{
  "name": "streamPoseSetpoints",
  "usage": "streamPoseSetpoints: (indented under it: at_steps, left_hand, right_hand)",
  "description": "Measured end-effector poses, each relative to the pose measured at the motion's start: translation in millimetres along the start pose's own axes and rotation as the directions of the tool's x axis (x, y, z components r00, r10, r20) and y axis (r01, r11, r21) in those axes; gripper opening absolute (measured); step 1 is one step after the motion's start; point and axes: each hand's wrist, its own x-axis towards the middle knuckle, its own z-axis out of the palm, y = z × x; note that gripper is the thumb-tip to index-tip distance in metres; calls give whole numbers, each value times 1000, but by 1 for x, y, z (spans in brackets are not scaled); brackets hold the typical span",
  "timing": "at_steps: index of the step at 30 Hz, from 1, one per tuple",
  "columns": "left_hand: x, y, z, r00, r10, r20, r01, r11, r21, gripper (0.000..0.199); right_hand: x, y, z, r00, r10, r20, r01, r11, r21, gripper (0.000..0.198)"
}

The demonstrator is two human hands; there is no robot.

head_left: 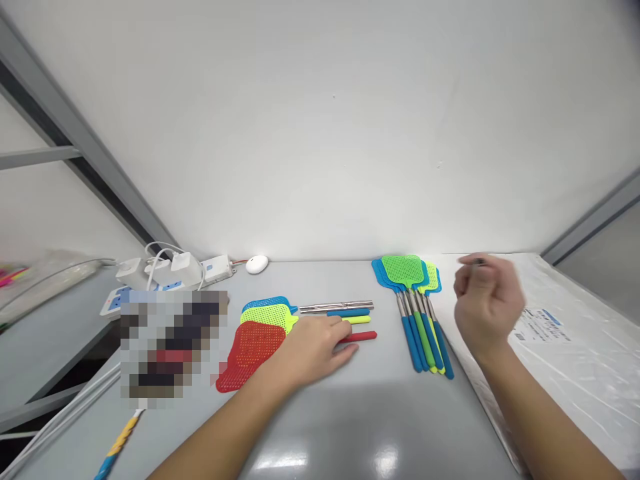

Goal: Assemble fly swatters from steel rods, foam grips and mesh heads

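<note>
Low over the grey table, my left hand (317, 343) has its thumb and fingertips closed around a red handle (367, 336). Yellow (361, 320) and blue (353, 313) handles lie just beyond it, beside several thin metal rods (337, 307). Left of this hand lie loose fly swatter heads: red (253, 350), yellow (267, 316) and blue (270, 302). My right hand (487, 303) is raised on the right, closed and slightly blurred; a small dark tip shows at its fingers, too little to name. Between the hands lies a group of assembled fly swatters (417, 320) with blue, green and yellow handles.
White plastic-wrapped packaging (565, 380) covers the table's right side. At the left are a power strip with plugs (185, 270), a round white device (257, 265), cables, and a pixelated item (175, 347) with a yellow-blue stick (120, 443). A white wall stands behind.
</note>
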Motion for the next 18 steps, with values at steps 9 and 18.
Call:
streamPoseSetpoints:
  at_steps: [9,18]
  left_hand:
    - [-3,-6,1,999,-18,34,21,995,-95,22]
    - [2,-4,-8,948,-179,-263,32,876,-481,16]
  right_hand:
    - [-35,3,33,575,-170,800,567,788,-240,33]
    - [-51,-10,31,385,-320,866,675,737,-28,32]
